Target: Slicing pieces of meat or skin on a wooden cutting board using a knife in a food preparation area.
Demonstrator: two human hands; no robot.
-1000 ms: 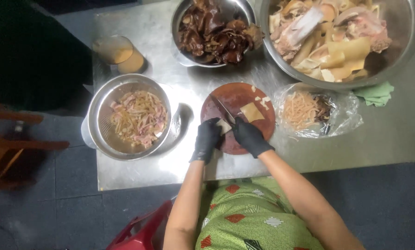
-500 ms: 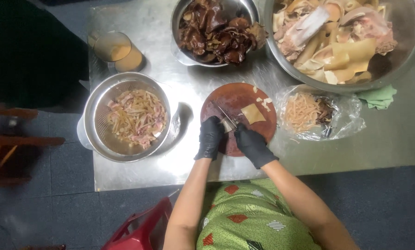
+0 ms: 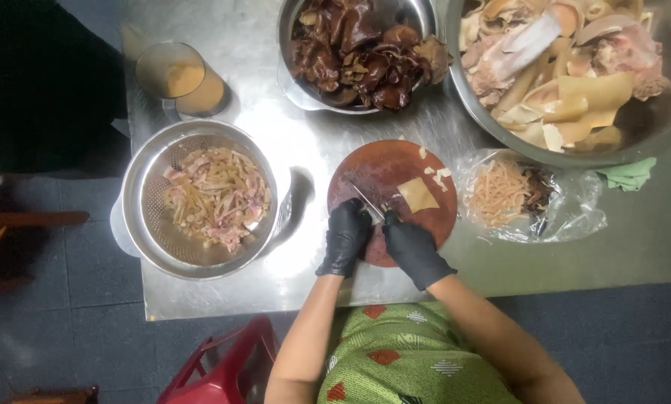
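Note:
Both my hands wear black gloves over a round reddish-brown cutting board. A knife lies across the board with its blade pointing up-left, and my right hand is shut on its handle. My left hand is curled on the board beside the blade, pressing down small pale pieces that I can barely see. A flat yellowish slice of meat skin lies on the board just right of the knife, with a few small offcuts above it.
On the steel table stand a metal colander of cut strips, a bowl of dark brown pieces, a large bowl of pale skin and meat, a plastic bag of shreds, a small tin and a green cloth. A red stool sits below.
Both hands have stayed on the board with the knife; the blade has shifted only slightly between frames. The view has drifted a little.

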